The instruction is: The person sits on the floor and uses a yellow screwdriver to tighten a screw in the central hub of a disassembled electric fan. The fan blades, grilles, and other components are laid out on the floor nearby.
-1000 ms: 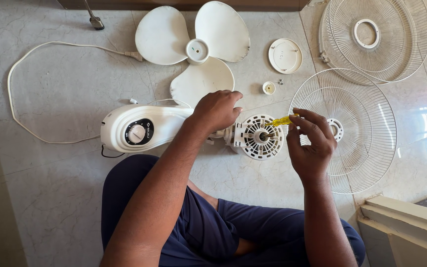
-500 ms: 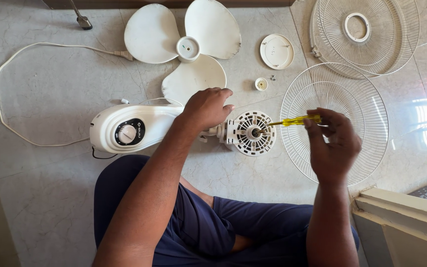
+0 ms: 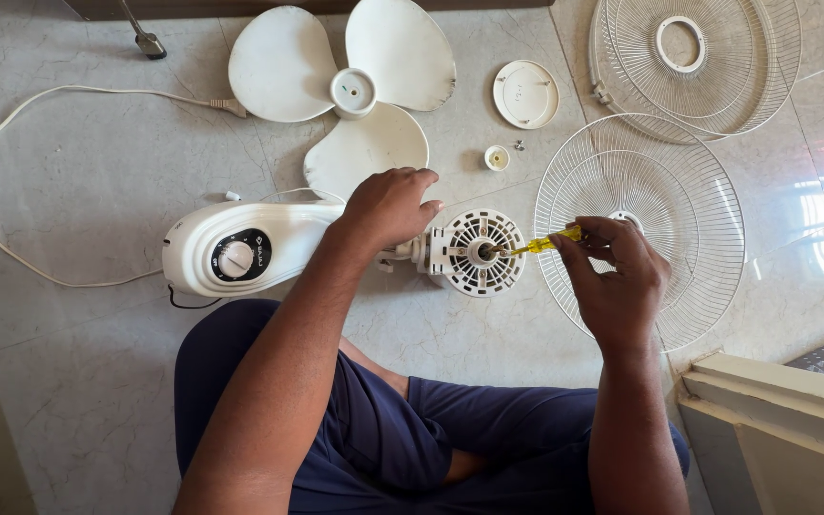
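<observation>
1. Sitting cross-legged on a pale marble floor (image 3: 88,191), a person in dark blue shorts (image 3: 383,429) works on a dismantled white table fan, seen from above.
2. Left hand (image 3: 388,205): palm down, fingers curled over the neck of the fan body (image 3: 240,250), grasping it just beside the motor; the forearm runs diagonally up from the lower left.
3. Right hand (image 3: 612,277): raised with the wrist bent, thumb and fingers closed around the handle of a yellow screwdriver (image 3: 547,242); the forearm rises almost vertically from the lower right.
4. Screwdriver: held nearly level, pointing left, its metal tip touching the centre of the round, slotted motor housing (image 3: 477,253).
5. Motor housing: lies on the floor between the two hands, joined to the fan body, whose black dial faces up.
6. Wire guard (image 3: 660,181): flat on the floor under and behind the right hand; a second wire guard (image 3: 698,62) lies beyond it, its rim overlapping the first.
7. Three-bladed fan blade (image 3: 350,91): lies above the left hand, one blade close to the knuckles.
8. Small parts: a round white cap (image 3: 525,93) and a small white nut (image 3: 496,157) lie between the blade and the guards.
9. White power cord (image 3: 11,133): loops across the floor at left, ending in a plug near the blade.
</observation>
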